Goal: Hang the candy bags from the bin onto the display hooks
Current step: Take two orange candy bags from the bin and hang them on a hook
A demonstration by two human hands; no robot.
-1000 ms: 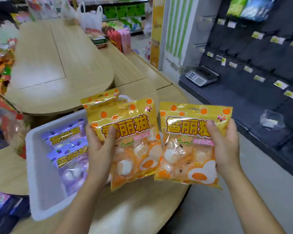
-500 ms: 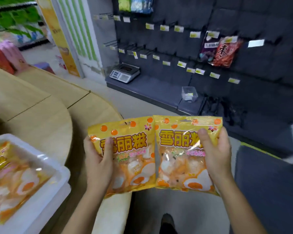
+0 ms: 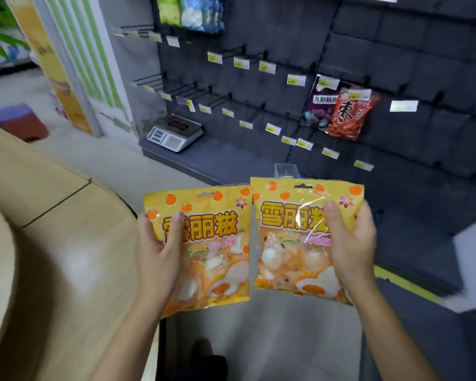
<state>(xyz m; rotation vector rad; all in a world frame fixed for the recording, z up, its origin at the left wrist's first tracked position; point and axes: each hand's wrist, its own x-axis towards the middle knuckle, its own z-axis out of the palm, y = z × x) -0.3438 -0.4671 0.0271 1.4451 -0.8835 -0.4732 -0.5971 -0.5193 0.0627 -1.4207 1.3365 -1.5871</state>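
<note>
Head view: my left hand (image 3: pixel 157 251) holds one yellow candy bag (image 3: pixel 204 248) by its left edge, thumb across the front over the printed characters, the other fingers behind the bag and hidden. My grip on it is closed. My right hand (image 3: pixel 349 243) holds a second yellow candy bag (image 3: pixel 294 237) by its right edge in the same manner, thumb on the front, grip closed on the bag. Both bags stand upright, printed face toward the camera. Their inner edges touch or slightly overlap near the top; I cannot tell which. Each bag has a hang slot at its top centre.

Both bags are in front of my body, above the floor (image 3: pixel 259 339), just beside the curved edge of the wooden counter (image 3: pixel 52 243) at my left. They are well apart from the display hooks (image 3: pixel 242 105).

The hooks project from a dark panel wall (image 3: pixel 396 64) ahead, in rows, each with a yellow price tag (image 3: pixel 296 79) at its tip. Most hooks in view carry nothing. One purple snack bag (image 3: pixel 318 105) and one red snack bag (image 3: pixel 346 114) hang side by side at upper right. A green bag (image 3: pixel 169 9) and a blue bag (image 3: pixel 201 12) hang at the top. A weighing scale (image 3: pixel 173 132) sits on the base shelf (image 3: pixel 217 158) of the wall.
</note>
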